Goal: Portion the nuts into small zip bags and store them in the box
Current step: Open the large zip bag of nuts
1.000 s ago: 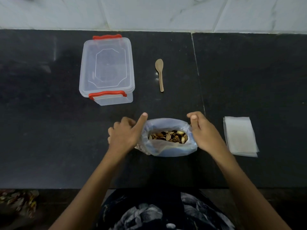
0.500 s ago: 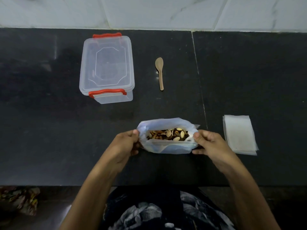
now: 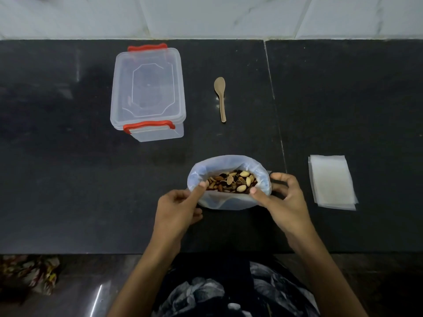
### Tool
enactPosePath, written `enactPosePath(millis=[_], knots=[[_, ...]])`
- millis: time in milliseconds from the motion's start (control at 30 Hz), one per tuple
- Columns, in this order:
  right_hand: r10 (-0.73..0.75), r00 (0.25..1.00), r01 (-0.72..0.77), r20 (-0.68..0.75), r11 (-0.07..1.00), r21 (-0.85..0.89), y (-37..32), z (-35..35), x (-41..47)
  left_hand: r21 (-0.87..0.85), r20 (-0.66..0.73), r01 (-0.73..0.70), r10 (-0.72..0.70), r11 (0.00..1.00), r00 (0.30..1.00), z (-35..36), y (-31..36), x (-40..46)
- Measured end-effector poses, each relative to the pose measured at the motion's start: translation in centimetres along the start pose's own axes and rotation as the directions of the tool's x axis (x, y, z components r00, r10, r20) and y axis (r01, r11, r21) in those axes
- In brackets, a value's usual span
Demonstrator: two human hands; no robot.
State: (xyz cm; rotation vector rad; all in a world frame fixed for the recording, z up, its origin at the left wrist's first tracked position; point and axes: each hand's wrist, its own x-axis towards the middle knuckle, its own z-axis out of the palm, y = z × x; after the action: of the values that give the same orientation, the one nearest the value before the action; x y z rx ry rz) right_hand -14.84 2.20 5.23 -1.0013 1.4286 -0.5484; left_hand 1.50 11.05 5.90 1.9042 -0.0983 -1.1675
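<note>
A bluish plastic bag (image 3: 229, 163) with its rim rolled down stands near the counter's front edge, and mixed nuts (image 3: 232, 181) show inside it. My left hand (image 3: 177, 207) pinches the bag's near-left rim, thumb over the edge. My right hand (image 3: 280, 200) grips the near-right rim, thumb inside and fingers behind. A clear plastic box (image 3: 147, 94) with red latches sits lidded at the back left. A small wooden spoon (image 3: 220, 98) lies behind the bag. A stack of small clear zip bags (image 3: 332, 181) lies to the right.
The black stone counter (image 3: 68, 179) ends at a front edge just below my forearms. A white tiled wall (image 3: 206, 17) runs along the back. A seam in the counter (image 3: 274, 110) passes right of the spoon. Patterned cloth (image 3: 32, 271) lies on the floor at lower left.
Both hands have shifted from the bag's sides to its near rim, and the bag's mouth is now wider and rounder, showing more nuts.
</note>
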Motion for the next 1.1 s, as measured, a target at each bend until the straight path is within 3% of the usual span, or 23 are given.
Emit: enactPosePath(millis=[133, 233, 300, 367, 467, 533, 600, 667, 767, 833, 933, 1000, 1100], knots=[[0.023, 0.999, -0.028, 0.037, 0.989, 0.149, 0.2, -0.2, 0.3, -0.192, 0.079, 0.005, 0.01, 0.981, 0.997, -0.3, 0.0, 0.1], [0.107, 0.987, -0.145, 0.122, 0.919, 0.367, 0.0, -0.4, 0.7, -0.445, 0.154, 0.106, -0.04, 0.889, 0.987, -0.1, 0.0, -0.1], [0.156, 0.972, -0.22, 0.177, 0.872, 0.437, 0.1, -0.4, 0.7, -0.483, 0.132, 0.12, -0.064, 0.867, 0.989, 0.3, -0.2, -0.2], [0.195, 0.968, -0.235, 0.157, 0.926, 0.295, 0.3, -0.5, 0.7, -0.394, 0.07, 0.114, -0.093, 0.912, 0.993, 0.6, -0.2, -0.4], [0.267, 0.96, -0.257, 0.082, 0.959, -0.116, -0.3, -0.6, 0.5, -0.214, 0.064, 0.134, -0.123, 0.968, 0.99, 0.7, 0.1, -0.8], [0.289, 0.954, -0.271, 0.082, 0.945, -0.185, -0.7, -0.3, 0.3, -0.172, 0.094, 0.158, -0.144, 0.972, 0.985, 0.8, 0.3, -0.7], [0.286, 0.953, -0.273, 0.098, 0.953, -0.131, -0.8, 0.0, 0.1, -0.234, 0.09, 0.177, -0.16, 0.956, 0.983, 0.9, 0.2, -0.4], [0.318, 0.938, -0.325, 0.136, 0.945, 0.031, -0.8, 0.3, 0.2, -0.376, 0.109, 0.21, -0.182, 0.902, 0.977, 1.0, 0.0, -0.2], [0.399, 0.887, -0.457, 0.233, 0.831, 0.318, -1.0, 0.3, 0.1, -0.526, 0.163, 0.225, -0.162, 0.82, 0.973, 1.2, -0.4, -0.3], [0.428, 0.858, -0.511, 0.283, 0.763, 0.395, -1.0, 0.4, 0.0, -0.539, 0.183, 0.225, -0.148, 0.812, 0.972, 1.5, -0.5, -0.5], [0.454, 0.855, -0.515, 0.252, 0.799, 0.31, -0.9, 0.9, 0.1, -0.429, 0.19, 0.164, -0.088, 0.888, 0.978, 1.6, -0.6, -0.6], [0.433, 0.888, -0.45, 0.154, 0.887, 0.105, -0.4, 1.3, 0.4, -0.177, 0.152, -0.059, 0.086, 0.982, 0.985, 1.4, -0.8, -0.5], [0.311, 0.949, -0.289, 0.061, 0.928, -0.234, -0.3, 1.4, 0.8, 0.202, 0.141, -0.376, 0.353, 0.904, 0.925, 1.1, -1.2, -0.1]])
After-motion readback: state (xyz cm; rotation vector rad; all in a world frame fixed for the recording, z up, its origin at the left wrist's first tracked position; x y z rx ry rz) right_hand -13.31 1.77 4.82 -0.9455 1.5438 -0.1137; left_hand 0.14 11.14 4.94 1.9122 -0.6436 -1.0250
